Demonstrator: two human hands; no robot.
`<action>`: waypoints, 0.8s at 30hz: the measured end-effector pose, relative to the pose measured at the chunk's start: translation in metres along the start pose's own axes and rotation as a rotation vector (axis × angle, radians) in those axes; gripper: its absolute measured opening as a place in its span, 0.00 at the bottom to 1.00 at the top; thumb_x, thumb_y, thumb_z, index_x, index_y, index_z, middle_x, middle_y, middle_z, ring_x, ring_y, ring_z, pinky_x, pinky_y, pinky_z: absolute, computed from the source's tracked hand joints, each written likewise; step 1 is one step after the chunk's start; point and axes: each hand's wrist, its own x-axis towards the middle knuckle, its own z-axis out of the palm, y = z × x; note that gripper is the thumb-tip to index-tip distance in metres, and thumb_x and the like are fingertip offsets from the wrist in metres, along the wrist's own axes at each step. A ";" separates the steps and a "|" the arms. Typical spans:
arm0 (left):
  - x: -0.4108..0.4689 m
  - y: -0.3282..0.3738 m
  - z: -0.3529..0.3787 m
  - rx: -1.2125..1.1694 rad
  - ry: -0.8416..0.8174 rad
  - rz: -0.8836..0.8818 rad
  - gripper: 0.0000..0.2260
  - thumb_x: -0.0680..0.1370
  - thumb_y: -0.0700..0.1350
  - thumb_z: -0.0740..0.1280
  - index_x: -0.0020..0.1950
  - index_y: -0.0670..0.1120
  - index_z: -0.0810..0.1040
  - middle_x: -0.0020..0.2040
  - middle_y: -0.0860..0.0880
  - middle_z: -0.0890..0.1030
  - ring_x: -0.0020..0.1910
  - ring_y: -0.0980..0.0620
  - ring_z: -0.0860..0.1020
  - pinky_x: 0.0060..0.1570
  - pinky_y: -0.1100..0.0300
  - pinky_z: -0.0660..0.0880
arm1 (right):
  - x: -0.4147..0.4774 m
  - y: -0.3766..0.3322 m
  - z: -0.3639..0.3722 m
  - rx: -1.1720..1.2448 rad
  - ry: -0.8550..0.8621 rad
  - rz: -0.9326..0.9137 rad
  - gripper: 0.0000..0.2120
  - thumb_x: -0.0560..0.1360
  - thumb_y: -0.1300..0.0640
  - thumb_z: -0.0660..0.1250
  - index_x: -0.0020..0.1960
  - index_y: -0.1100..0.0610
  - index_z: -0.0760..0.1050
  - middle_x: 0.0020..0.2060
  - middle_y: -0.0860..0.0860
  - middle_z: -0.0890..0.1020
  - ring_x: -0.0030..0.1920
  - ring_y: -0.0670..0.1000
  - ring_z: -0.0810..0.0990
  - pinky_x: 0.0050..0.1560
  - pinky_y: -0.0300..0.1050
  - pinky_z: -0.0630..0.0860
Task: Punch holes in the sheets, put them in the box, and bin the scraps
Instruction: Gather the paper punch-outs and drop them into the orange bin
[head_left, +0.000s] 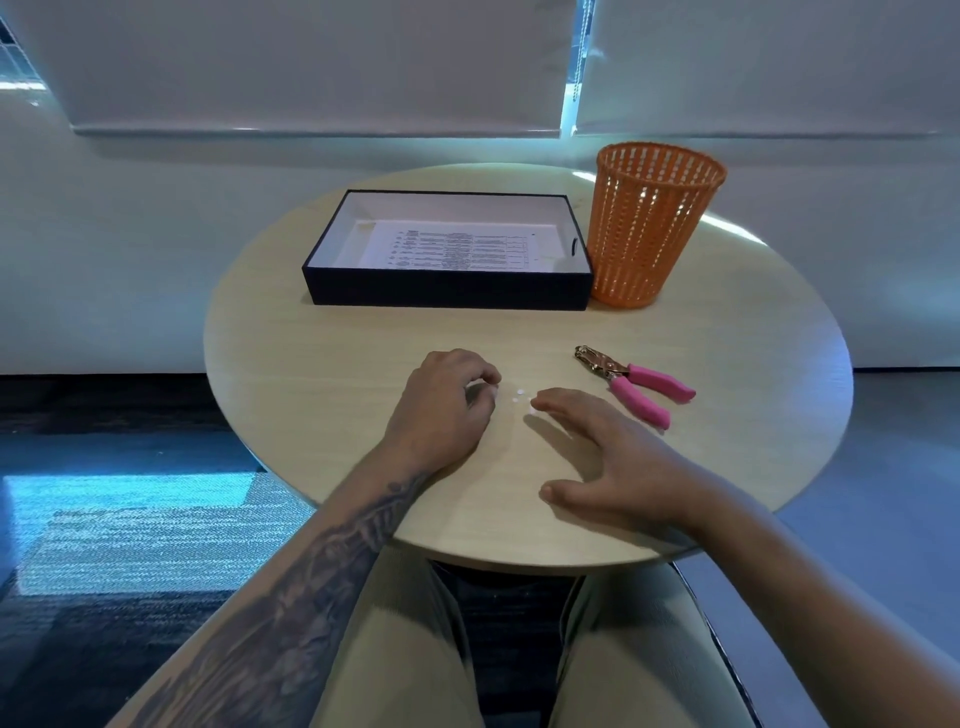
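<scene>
A black box (447, 291) with a white lining stands at the back of the round table, with printed sheets (452, 249) lying flat inside. An orange mesh bin (649, 223) stands touching the box's right end. Small white round paper scraps (518, 396) lie on the table between my hands. My left hand (444, 405) is curled, its thumb and forefinger pinched on a scrap at the left of the group. My right hand (608, 457) lies flat with fingers spread, one fingertip touching a scrap. The pink-handled hole punch (636, 384) lies on the table to the right.
The light wood round table (322, 364) has its near edge over my lap. A white wall with lowered blinds rises behind it. Dark carpet lies to the left.
</scene>
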 end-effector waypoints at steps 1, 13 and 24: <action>0.000 0.000 0.000 0.004 -0.001 0.001 0.07 0.76 0.47 0.65 0.51 0.52 0.82 0.52 0.57 0.82 0.55 0.52 0.74 0.57 0.50 0.72 | 0.001 0.000 0.001 0.013 0.022 0.018 0.41 0.66 0.37 0.74 0.75 0.36 0.61 0.74 0.34 0.64 0.71 0.37 0.65 0.70 0.41 0.65; 0.000 0.002 -0.002 0.044 -0.007 0.007 0.07 0.77 0.45 0.65 0.51 0.52 0.81 0.53 0.57 0.81 0.56 0.54 0.72 0.57 0.53 0.72 | 0.063 -0.004 0.007 0.079 0.423 0.124 0.24 0.70 0.46 0.78 0.64 0.49 0.77 0.52 0.43 0.80 0.48 0.41 0.77 0.45 0.31 0.71; -0.001 0.000 0.000 0.057 0.002 0.025 0.06 0.77 0.46 0.66 0.50 0.52 0.82 0.52 0.57 0.81 0.55 0.52 0.73 0.57 0.52 0.71 | 0.055 -0.005 0.007 0.354 0.435 0.125 0.11 0.78 0.56 0.70 0.59 0.48 0.81 0.41 0.44 0.87 0.44 0.38 0.85 0.42 0.27 0.75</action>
